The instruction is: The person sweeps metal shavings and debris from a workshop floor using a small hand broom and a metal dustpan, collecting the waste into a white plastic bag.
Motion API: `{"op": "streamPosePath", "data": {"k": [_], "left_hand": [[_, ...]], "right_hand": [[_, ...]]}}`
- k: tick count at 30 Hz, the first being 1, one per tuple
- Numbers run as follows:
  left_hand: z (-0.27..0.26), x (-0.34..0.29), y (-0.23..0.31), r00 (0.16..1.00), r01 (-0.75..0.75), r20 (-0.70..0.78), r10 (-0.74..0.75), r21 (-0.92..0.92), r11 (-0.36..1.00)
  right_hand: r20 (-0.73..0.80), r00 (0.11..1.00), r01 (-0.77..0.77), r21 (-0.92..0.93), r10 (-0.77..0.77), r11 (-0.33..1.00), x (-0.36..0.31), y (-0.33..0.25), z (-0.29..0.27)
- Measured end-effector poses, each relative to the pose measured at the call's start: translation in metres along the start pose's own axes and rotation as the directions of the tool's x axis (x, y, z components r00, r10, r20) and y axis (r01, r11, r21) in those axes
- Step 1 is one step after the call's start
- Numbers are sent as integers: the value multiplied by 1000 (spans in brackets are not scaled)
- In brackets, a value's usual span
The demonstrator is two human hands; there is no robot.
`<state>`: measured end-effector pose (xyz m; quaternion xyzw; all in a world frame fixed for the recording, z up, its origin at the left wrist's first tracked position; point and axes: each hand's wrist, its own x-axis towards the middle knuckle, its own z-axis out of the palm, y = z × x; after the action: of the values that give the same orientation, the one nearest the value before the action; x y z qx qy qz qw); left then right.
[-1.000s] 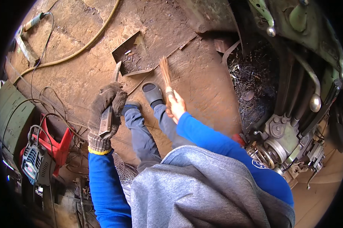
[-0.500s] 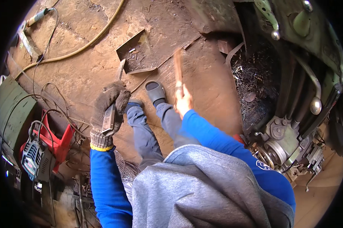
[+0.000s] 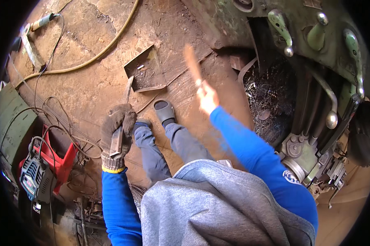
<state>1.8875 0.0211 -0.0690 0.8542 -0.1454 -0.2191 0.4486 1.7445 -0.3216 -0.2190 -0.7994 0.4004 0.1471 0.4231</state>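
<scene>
Good practice here calls for keeping the pan flat to the floor and drawing short, low strokes toward it — long flicks would likely scatter loose material. Right hand: bare fingers closed round a brown brush, its far end blurred; floor contact cannot be determined. Left hand: gloved fingers wrapped round the metal handle. The pan sits just ahead of the grey shoe — shallow, dull, low-walled, pale scraps inside

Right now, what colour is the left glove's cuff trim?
The cuff trim is yellow; head view shows it.
</scene>
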Motion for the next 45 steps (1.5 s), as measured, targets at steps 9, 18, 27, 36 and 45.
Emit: {"op": "streamPosePath", "data": {"k": [9,18,27,36,45], "left_hand": [[-1,-11,-3,997,8,-77,-16,-108,994],[-7,1,3,992,120,39,-117,-85,989],[-9,4,-2,998,55,-17,-60,-213,976],[-2,5,-20,987,142,98,-129,-135,981],[-6,2,-11,993,82,-68,-93,-152,985]], "right_hand": [[132,983,163,-270,-131,949,-12,7,14],[152,907,420,-290,-392,860,140,-147,76],[149,884,467,-253,-443,847,92,-67,2],[104,796,482,-705,-596,520,279,-159,1],[259,740,617,-628,-621,474,186,-216,-13]]}}
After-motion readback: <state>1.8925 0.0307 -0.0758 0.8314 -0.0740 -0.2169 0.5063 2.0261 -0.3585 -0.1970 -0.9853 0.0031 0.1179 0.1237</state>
